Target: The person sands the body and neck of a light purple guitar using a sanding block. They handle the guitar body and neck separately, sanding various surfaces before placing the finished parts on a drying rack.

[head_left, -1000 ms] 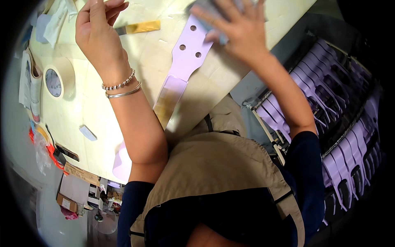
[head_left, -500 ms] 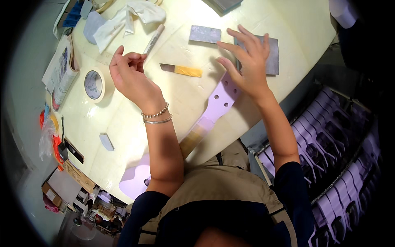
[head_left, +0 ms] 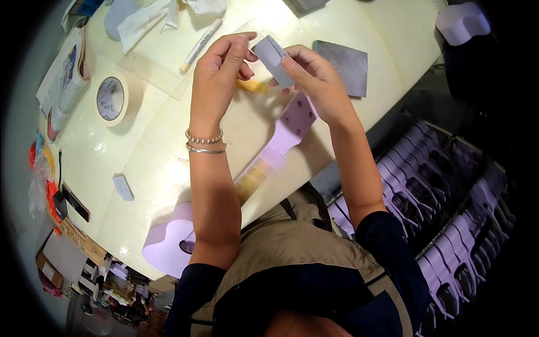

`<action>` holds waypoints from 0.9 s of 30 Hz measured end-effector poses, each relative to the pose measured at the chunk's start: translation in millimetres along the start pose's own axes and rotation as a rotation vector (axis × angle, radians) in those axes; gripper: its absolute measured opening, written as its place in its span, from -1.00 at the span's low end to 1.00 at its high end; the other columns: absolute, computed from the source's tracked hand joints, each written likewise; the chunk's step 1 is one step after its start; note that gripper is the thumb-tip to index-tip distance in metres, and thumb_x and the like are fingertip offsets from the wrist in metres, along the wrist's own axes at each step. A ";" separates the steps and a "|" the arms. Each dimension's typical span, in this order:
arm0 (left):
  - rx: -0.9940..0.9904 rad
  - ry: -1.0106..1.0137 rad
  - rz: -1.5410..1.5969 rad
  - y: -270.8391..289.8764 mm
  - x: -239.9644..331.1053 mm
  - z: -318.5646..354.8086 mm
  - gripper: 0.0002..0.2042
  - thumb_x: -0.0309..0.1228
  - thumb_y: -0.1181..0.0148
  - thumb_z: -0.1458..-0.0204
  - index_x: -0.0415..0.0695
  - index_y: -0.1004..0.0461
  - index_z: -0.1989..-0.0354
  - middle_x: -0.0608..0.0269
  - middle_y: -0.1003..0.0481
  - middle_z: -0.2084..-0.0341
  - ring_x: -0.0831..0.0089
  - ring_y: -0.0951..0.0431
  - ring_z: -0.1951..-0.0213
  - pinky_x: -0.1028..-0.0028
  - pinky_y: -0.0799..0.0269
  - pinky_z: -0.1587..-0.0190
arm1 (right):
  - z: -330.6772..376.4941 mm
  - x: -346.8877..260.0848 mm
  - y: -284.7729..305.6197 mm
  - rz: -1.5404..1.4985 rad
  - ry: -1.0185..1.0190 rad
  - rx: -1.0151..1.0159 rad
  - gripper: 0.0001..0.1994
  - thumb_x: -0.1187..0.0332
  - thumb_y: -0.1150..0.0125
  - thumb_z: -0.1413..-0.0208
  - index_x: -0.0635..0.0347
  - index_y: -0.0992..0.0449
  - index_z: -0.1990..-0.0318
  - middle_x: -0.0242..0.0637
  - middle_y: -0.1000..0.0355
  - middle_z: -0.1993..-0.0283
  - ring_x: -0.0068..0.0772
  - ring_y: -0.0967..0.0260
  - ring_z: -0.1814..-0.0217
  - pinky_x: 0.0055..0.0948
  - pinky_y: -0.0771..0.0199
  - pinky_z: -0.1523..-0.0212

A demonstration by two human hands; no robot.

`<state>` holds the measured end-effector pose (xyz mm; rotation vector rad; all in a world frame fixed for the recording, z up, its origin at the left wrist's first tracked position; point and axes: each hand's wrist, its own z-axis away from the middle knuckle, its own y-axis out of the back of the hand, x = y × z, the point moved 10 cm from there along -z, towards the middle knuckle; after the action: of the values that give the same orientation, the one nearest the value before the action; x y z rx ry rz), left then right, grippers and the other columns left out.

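Observation:
In my right hand (head_left: 317,84) is a folded piece of grey sandpaper (head_left: 272,60), pinched between thumb and fingers above the table. My left hand (head_left: 216,70) is raised just left of it, fingers apart and partly bent, the index fingertip close to the sandpaper's upper edge. Below both hands lies a lavender ukulele (head_left: 289,126), its headstock with several holes pointing away and its neck partly covered with tan tape. My left forearm hides part of its body. A yellow-wrapped strip (head_left: 252,86) shows partly behind my hands.
Another grey sandpaper sheet (head_left: 349,67) lies right of my hand. A marker (head_left: 201,45), a tape roll (head_left: 115,100), a newspaper (head_left: 63,84) and a small grey block (head_left: 123,187) are on the table (head_left: 151,151). Racked lavender ukuleles (head_left: 415,180) stand at the right.
My right hand has picked up the small grey sandpaper from the table and brought it left. My left hand has moved right and farther forward, beside it. The view has shifted slightly.

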<state>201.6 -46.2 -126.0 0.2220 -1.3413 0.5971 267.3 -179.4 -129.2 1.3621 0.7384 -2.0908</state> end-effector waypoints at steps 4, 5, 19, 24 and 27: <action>-0.196 -0.034 -0.217 -26.4 -6.1 -0.6 -0.80 -0.32 -0.27 -0.05 -0.22 -0.55 0.32 0.46 -0.44 0.58 0.74 -0.32 0.54 0.71 -0.20 0.49 | 25.4 11.4 7.3 -0.339 -0.088 -0.059 -0.56 0.05 0.01 -0.26 0.33 -0.39 0.03 -0.31 -0.42 0.24 -0.52 -0.41 0.34 -0.57 -0.41 0.37; -0.221 -0.025 -0.155 -32.2 -6.9 -0.4 -0.83 -0.34 -0.29 -0.03 -0.21 -0.55 0.36 0.50 -0.41 0.63 0.75 -0.30 0.56 0.71 -0.17 0.51 | 29.3 10.4 12.1 -0.411 -0.060 -0.072 -0.54 0.03 0.02 -0.26 0.34 -0.39 0.02 -0.31 -0.41 0.24 -0.52 -0.41 0.35 -0.58 -0.41 0.37; -0.082 -0.062 -0.471 -32.4 -17.1 -10.2 -0.71 -0.20 -0.12 -0.16 -0.19 -0.54 0.16 0.44 -0.44 0.46 0.65 -0.39 0.40 0.65 -0.30 0.29 | 131.4 16.7 11.9 0.928 0.668 0.089 -0.48 0.46 -0.30 0.17 0.05 -0.49 -0.08 -0.29 -0.35 -0.15 -0.23 -0.31 0.17 -0.33 -0.36 0.09; -0.053 -0.089 -0.506 -31.2 -20.7 -13.2 -0.70 -0.19 -0.17 -0.13 -0.19 -0.54 0.15 0.39 -0.49 0.42 0.64 -0.43 0.37 0.64 -0.35 0.27 | 131.6 39.9 10.8 1.058 0.646 0.126 -0.36 0.28 -0.38 0.28 -0.08 -0.46 -0.12 -0.38 -0.30 -0.19 -0.30 -0.23 0.19 -0.39 -0.31 0.10; -0.023 -0.067 -0.556 -20.3 -22.9 -15.7 -0.68 -0.19 -0.19 -0.11 -0.21 -0.53 0.15 0.36 -0.50 0.43 0.64 -0.44 0.37 0.64 -0.35 0.27 | 134.5 36.0 -2.5 1.085 0.622 0.166 -0.40 0.30 -0.35 0.27 -0.12 -0.49 -0.09 -0.39 -0.34 -0.18 -0.34 -0.22 0.17 -0.37 -0.26 0.06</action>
<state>223.0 -61.9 -147.8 0.5768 -1.2750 0.1062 167.5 -275.6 -116.3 1.9245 -0.0427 -0.8861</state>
